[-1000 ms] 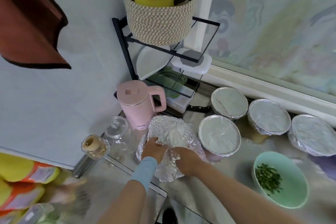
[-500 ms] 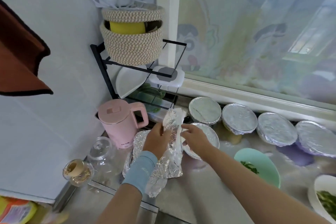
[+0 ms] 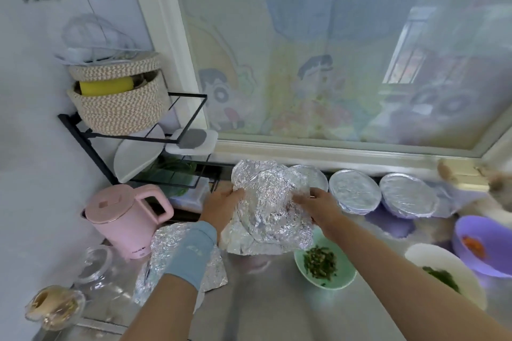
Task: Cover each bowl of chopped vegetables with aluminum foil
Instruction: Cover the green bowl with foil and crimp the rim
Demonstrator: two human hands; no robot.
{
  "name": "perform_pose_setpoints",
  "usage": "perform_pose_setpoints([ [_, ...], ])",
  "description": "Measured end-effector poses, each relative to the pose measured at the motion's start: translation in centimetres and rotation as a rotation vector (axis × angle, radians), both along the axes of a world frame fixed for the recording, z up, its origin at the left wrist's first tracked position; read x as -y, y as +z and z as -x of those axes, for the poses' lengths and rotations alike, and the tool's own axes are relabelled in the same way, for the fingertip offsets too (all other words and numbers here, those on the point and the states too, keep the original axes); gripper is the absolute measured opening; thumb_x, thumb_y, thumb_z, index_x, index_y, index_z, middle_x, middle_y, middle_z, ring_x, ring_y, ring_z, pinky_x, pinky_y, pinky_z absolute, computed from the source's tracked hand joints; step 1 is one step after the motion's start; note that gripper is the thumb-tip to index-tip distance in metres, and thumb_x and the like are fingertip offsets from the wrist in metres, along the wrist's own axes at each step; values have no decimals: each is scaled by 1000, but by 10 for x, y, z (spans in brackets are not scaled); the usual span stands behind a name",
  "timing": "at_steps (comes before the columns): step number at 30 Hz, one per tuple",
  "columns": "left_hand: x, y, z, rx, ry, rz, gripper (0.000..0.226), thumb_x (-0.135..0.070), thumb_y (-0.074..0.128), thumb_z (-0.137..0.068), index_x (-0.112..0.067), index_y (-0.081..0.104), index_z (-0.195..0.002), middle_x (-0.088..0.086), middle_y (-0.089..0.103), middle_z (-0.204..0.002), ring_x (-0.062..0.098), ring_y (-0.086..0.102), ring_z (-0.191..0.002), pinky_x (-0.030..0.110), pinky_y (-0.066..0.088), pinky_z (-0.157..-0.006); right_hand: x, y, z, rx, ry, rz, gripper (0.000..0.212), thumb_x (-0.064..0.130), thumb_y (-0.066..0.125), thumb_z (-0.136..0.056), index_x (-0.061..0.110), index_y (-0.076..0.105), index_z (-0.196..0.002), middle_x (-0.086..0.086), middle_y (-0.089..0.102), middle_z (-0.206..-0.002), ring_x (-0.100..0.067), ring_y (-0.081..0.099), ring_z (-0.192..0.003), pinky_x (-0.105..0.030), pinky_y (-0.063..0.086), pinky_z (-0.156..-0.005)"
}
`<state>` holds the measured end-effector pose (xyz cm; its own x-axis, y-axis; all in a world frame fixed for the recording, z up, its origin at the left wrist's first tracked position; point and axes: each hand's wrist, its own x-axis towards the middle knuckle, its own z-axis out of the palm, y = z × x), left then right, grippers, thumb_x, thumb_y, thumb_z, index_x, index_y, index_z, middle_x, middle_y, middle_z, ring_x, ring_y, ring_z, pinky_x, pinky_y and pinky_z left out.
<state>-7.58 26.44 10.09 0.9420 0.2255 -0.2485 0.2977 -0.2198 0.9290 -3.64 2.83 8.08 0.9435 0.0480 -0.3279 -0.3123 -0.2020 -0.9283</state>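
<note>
Both hands — left hand (image 3: 221, 203), right hand (image 3: 321, 202) — grip the foil sheet (image 3: 270, 207); green bowl (image 3: 325, 263) lies just below-right (uncovered)

Single head-worn wide-angle view, looking forward and down, close over the counter (image 3: 266, 299), facing the window (image 3: 332, 50)
</note>
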Motion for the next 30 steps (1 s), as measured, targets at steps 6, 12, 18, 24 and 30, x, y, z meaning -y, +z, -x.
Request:
perform_pose_setpoints([
  [6, 59, -21, -20, -149, -189, -255, 36, -35, 61, -92, -14, 45, -68, 4, 36, -62, 17, 37, -60, 29, 29, -59, 83, -13, 1, -28, -99, 71, 20, 27, 78, -83, 9, 70, -90, 0, 67, -73, -13, 56, -63, -23, 41, -57],
  [12, 107, -15, -31, -89, -193, -272, 36, -26, 58, -96, -9, 60, -65, 4, 64, -61, 19, 54, -52, 26, 41, -55, 136, -20, -1, 26, -175, 126, 41, 33, 82, -78, -2, 60, -74, -2, 42, -58, -13, 32, -50, -24, 27, -48],
  [18, 133, -23, -35, -303, -54, 235, 26, -8, 44, -98, -1, 66, -109, 10, 71, -86, 26, 66, -71, 34, 53, -62, 163, -29, 6, 32, -86, 181, 15, 6, 67, -86, 19, 74, -84, 0, 68, -70, -14, 55, -57, -26, 45, -54],
  [24, 125, -52, -29, -275, -179, 38, 6, -14, 70, -88, -11, 75, -91, 11, 74, -96, 27, 69, -87, 41, 60, -80, 170, -38, 18, -234, -96, -56, 37, -3, 49, -88, 17, 78, -96, -3, 71, -85, -20, 61, -71, -31, 51, -70],
  [30, 124, -82, -26, -310, -434, -336, 29, -7, 71, -82, -25, 58, -101, 2, 63, -97, 14, 60, -86, 13, 43, -57, 157, -76, 32, -246, -57, 281, 14, 6, 70, -82, 19, 73, -81, 2, 63, -67, -12, 54, -56, -24, 49, -52],
])
